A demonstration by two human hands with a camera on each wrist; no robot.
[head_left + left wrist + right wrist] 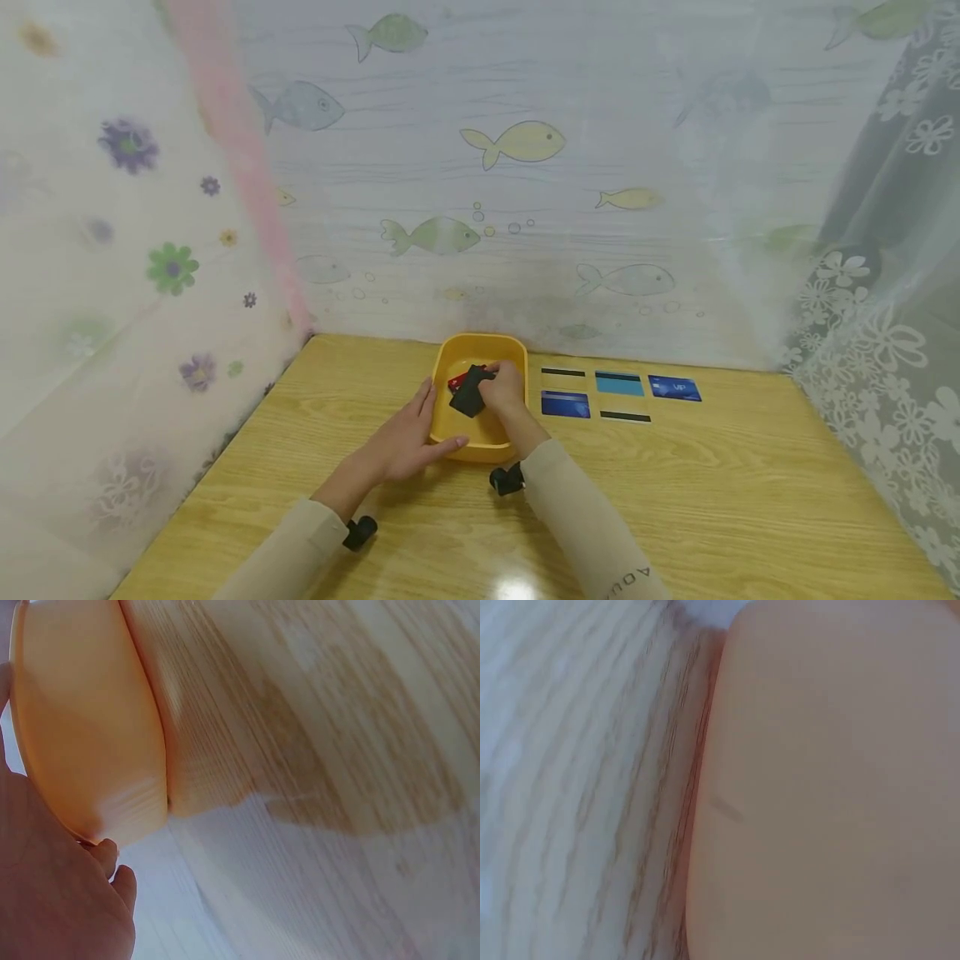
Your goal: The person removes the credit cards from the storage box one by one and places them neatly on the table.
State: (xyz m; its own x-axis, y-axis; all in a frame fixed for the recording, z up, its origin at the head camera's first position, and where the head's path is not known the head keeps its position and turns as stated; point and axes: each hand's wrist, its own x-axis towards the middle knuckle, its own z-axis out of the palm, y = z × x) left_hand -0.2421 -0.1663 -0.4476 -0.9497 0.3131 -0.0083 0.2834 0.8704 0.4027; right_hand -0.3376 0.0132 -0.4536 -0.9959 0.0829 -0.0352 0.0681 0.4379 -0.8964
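A yellow tray (482, 452) stands at the back of the table, and its outer wall fills part of both wrist views. My left hand (401, 444) rests against its left side and near-left corner, thumb along the front rim. My right hand (506, 390) reaches inside the tray and pinches a flat black wallet-like item (468, 397) by its right end. Partly covered by that item is a red card (456, 382). The right fingertips are partly hidden in the head view, and the right wrist view shows neither hand nor item.
Right of the tray lie several cards in two rows: a blue VIP card (675, 388), a light-blue striped card (619, 383), a dark-blue card (566, 404) and pale cards with black stripes. Printed curtains (450, 317) enclose the wooden table (712, 500).
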